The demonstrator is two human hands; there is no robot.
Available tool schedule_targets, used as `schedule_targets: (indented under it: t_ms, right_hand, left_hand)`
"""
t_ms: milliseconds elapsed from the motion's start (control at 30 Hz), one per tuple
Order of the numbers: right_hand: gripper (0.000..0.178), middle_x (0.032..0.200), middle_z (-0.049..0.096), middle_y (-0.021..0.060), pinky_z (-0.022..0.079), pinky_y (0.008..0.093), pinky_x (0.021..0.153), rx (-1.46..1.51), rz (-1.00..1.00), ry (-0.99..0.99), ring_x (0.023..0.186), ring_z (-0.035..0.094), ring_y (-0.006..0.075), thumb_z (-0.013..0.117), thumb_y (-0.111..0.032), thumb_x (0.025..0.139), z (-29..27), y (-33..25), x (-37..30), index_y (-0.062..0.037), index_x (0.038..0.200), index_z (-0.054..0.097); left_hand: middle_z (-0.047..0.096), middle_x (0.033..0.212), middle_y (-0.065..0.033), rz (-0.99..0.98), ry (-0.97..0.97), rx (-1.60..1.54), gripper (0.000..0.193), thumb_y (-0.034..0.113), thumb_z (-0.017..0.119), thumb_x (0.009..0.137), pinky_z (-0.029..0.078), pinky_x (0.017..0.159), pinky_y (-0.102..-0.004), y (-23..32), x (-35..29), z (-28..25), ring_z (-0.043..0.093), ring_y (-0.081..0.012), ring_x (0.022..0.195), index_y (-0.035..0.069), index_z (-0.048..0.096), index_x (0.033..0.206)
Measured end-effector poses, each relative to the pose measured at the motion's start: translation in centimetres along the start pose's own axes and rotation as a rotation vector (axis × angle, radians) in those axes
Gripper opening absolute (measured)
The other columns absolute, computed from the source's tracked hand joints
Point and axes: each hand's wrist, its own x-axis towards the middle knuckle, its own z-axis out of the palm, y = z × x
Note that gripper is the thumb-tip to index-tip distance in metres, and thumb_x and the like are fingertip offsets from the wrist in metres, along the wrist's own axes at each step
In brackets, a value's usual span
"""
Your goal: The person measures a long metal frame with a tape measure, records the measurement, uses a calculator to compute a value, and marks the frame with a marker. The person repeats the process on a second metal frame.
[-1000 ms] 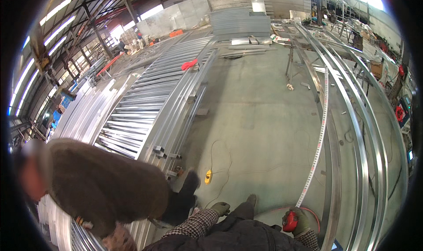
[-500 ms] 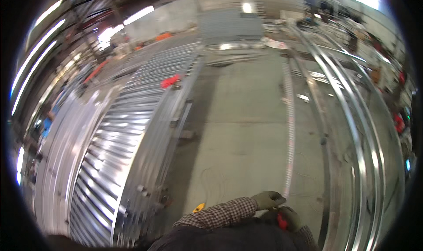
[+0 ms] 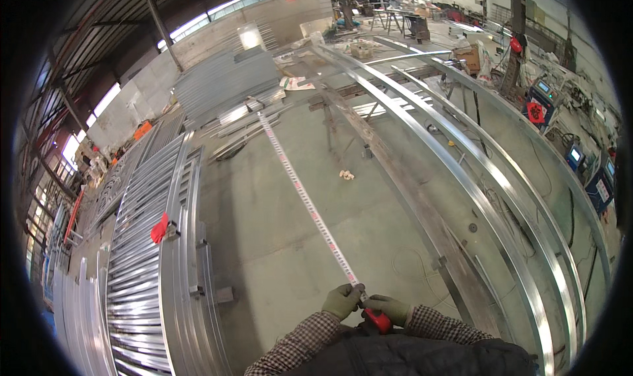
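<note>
A long white tape measure blade (image 3: 310, 208) with dark and red marks stretches over the green floor, from a stack of grey metal sheets at the far left down to my hands. In a green glove, my left hand (image 3: 341, 301) is closed in a pinch on the blade's near end. My right hand (image 3: 393, 309), gloved alike, is wrapped round the red case of the tape measure (image 3: 377, 320), right beside my left. Both hands are low in front of my dark clothing, almost touching. The fingers partly cover the mouth of the case.
Shiny metal tubes (image 3: 455, 161) run lengthwise on the right, beside a brown steel beam (image 3: 395, 178). To the left lies a rack of metal profiles (image 3: 142, 244) with a red cloth (image 3: 159, 228) on its edge. Machines with lit screens (image 3: 542, 97) stand far right.
My view has turned right and steadied, so the blade now slants up to the left. Both hands stay on the tape measure, and my right hand now shows more plainly round the case.
</note>
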Motion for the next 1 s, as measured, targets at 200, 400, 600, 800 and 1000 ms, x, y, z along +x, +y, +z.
schedule_targets:
  t_ms: [200,400,600,800,1000]
  right_hand:
    - [0.079,0.137,0.064,0.0139,0.048,0.0354,0.109,-0.217,-0.08,0.016,0.126,0.061,0.021,0.075,-0.042,0.1,-1.2,-10.0,3.6,-0.0009,0.159,0.042]
    - [0.077,0.133,0.066,0.011,0.052,0.0322,0.101,-0.329,-0.07,0.232,0.119,0.065,0.0209,0.079,-0.037,0.097,-7.3,-18.0,4.7,-0.0003,0.156,0.046]
    - [0.058,0.125,0.068,0.0148,0.058,0.0362,0.094,-0.54,-0.087,0.42,0.112,0.068,0.0221,0.079,-0.034,0.097,-13.8,-25.7,-0.2,0.0031,0.138,0.061]
    - [0.04,0.109,0.073,0.0125,0.058,0.0358,0.089,-0.235,-0.194,0.736,0.096,0.071,0.0217,0.067,-0.034,0.102,-20.0,-29.8,-2.3,0.0002,0.122,0.071]
    - [0.037,0.084,0.068,0.0073,0.058,0.0332,0.062,0.048,-0.095,1.098,0.068,0.066,0.0166,0.065,-0.036,0.103,-23.7,-32.9,-5.7,-0.0021,0.116,0.069]
  left_hand:
    - [0.071,0.077,-0.0062,0.004,0.088,-0.258,0.039,0.039,0.07,0.106,0.053,0.058,-0.0301,7.0,11.7,-6.7,0.065,-0.0132,0.062,0.0,0.077,0.103]
    - [0.065,0.071,-0.0044,0.246,0.194,-0.326,0.034,0.033,0.075,0.103,0.044,0.051,-0.0308,18.9,29.8,-15.2,0.057,-0.014,0.055,-0.001,0.075,0.099]
    - [0.064,0.071,-0.0029,0.345,0.114,-0.576,0.029,0.033,0.077,0.1,0.039,0.047,-0.029,36.7,45.9,-16.9,0.053,-0.0127,0.051,0.005,0.073,0.094]
    - [0.072,0.084,-0.0077,0.31,-0.03,-0.32,0.058,0.05,0.08,0.093,0.053,0.071,-0.0318,47.6,53.9,-5.4,0.067,-0.0163,0.076,0.0,0.075,0.121]
    - [0.071,0.136,-0.021,0.679,-0.539,0.196,0.066,0.04,0.074,0.102,0.052,0.109,-0.0418,49.5,56.5,3.1,0.066,-0.0307,0.126,-0.007,0.06,0.146]
